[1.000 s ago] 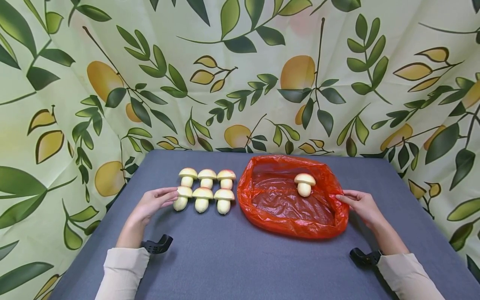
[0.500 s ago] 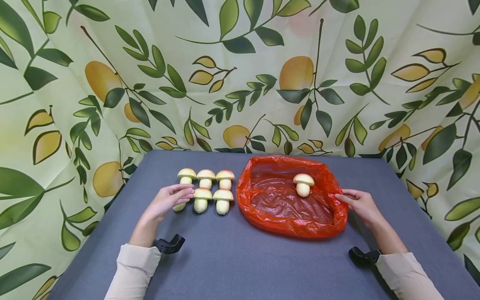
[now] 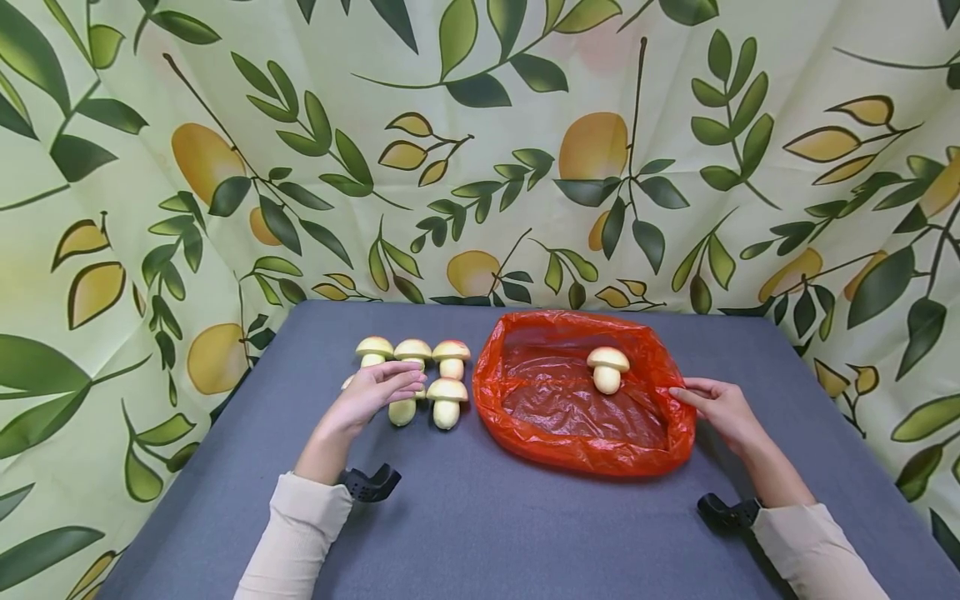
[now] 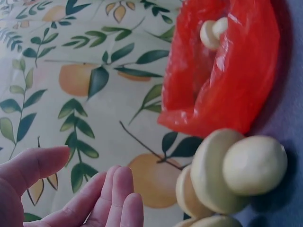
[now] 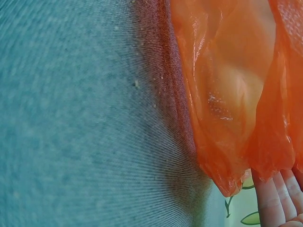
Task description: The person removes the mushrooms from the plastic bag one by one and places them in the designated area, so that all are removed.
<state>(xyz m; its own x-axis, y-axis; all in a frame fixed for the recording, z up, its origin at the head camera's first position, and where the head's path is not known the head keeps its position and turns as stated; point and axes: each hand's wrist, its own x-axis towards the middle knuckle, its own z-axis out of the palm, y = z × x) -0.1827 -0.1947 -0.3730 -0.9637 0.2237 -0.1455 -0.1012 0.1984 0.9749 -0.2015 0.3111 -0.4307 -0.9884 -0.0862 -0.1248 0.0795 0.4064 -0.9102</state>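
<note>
My left hand (image 3: 366, 402) hovers over the left part of two rows of toy mushrooms, partly hiding them. Its thumb and fingers (image 4: 85, 198) are spread apart with nothing between them. The mushrooms have pale rounded caps, some edged in red; the front right mushroom (image 3: 446, 404) is in full view. On the right, my right hand (image 3: 720, 408) pinches the rim of a red plastic bag (image 3: 577, 460), thumb over the edge. In the right wrist view its fingers (image 5: 272, 203) lie behind the translucent film. One mushroom (image 3: 607, 371) lies inside the wide-mouthed bag.
A blue-grey cloth (image 3: 525, 533) covers the table. Behind it and at the sides hangs a curtain (image 3: 480, 167) printed with leaves and fruit. Each wrist wears a black camera mount, one on the left (image 3: 371, 483) and one on the right (image 3: 727, 512).
My left hand has moved rightward across the mushrooms, from the leftmost of the front row to above its middle one. The right hand keeps its hold on the bag; the mushrooms have not moved.
</note>
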